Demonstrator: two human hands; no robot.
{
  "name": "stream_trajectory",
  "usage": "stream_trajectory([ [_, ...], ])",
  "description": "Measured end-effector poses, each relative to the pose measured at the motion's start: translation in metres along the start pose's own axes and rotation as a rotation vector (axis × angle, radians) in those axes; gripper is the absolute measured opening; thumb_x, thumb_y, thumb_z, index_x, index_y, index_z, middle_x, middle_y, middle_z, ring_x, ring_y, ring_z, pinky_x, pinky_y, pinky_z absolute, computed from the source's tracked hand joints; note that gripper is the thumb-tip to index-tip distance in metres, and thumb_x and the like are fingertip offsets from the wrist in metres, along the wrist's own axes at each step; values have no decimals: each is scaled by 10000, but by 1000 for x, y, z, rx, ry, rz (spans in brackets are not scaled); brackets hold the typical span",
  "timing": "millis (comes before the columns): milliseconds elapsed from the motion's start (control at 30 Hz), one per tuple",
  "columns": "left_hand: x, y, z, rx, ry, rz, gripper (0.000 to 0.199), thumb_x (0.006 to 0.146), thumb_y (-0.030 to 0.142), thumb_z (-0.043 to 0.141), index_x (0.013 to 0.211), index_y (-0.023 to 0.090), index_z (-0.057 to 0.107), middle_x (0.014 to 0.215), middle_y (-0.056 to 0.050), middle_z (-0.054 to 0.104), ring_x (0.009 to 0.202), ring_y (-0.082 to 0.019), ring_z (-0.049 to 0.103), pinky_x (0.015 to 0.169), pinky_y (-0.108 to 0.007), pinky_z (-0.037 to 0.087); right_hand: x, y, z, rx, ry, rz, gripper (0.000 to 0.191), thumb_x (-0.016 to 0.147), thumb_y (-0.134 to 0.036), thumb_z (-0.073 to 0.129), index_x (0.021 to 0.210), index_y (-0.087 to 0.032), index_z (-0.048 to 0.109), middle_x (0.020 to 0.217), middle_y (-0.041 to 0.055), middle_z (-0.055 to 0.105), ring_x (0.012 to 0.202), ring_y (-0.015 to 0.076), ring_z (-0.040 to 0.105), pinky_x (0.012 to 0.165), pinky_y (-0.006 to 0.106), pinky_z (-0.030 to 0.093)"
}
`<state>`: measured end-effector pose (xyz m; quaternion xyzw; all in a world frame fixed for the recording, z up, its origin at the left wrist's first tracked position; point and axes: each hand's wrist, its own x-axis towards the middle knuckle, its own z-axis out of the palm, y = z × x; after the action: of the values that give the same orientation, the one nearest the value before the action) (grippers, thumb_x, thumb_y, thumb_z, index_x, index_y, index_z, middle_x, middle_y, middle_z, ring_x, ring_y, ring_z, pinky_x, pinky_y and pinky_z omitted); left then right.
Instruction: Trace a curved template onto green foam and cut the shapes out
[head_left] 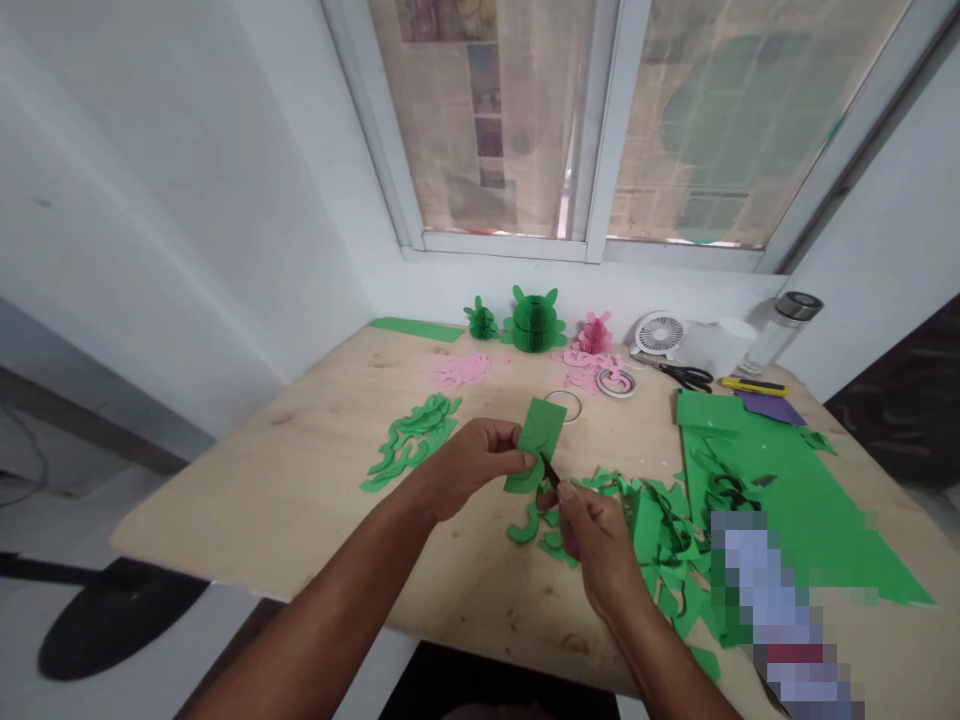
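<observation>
My left hand (487, 452) pinches the left edge of a green paper rectangle (545, 420), held up over the table. Curved lines show on the paper. In my right hand (589, 525) is a pair of dark scissors (551, 470), mostly hidden by the fingers, with the blades against the paper's lower right part. Below the hands lie a curved green cutout (523, 527) and other small green pieces. To the right spreads a heap of green paper scraps (664, 530). Left of my left hand is a pile of curved green cutouts (412, 438).
Paper figures, two green (534, 322) and one pink (595, 333), stand at the back near pink cutouts (461, 370). Tape rolls (616, 382), a small fan (660, 332), black-handled scissors (686, 376), a yellow cutter (754, 386), a glass bottle (780, 335) and green sheets (810, 520) lie around the right.
</observation>
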<state>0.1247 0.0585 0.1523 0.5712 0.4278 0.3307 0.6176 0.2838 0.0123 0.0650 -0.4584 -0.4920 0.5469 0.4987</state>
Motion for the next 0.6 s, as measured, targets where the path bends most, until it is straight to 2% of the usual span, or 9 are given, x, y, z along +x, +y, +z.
stream_trajectory([
  [333, -10, -2, -13, -14, -47, 19, 79, 652, 228, 660, 652, 150, 646, 623, 14, 599, 580, -107, 458, 579, -247, 346, -4, -18, 8, -97, -35, -25, 493, 827, -557, 505, 676, -124, 687, 457, -72, 259, 428, 76, 206, 411, 221, 148],
  [467, -17, -5, -20, -10, -61, 32, 90, 661, 232, 656, 639, 146, 642, 610, 18, 577, 575, -107, 448, 574, -247, 340, -8, -17, 17, -135, -16, -52, 490, 826, -562, 505, 684, -131, 688, 459, -69, 264, 429, 77, 209, 407, 222, 151],
  [600, -27, -10, -31, -53, -106, 39, 80, 675, 226, 658, 677, 146, 662, 655, 4, 619, 610, -117, 484, 600, -251, 350, -15, -21, 30, -216, 17, -93, 509, 827, -575, 493, 668, -134, 690, 452, -63, 266, 431, 82, 226, 413, 230, 149],
])
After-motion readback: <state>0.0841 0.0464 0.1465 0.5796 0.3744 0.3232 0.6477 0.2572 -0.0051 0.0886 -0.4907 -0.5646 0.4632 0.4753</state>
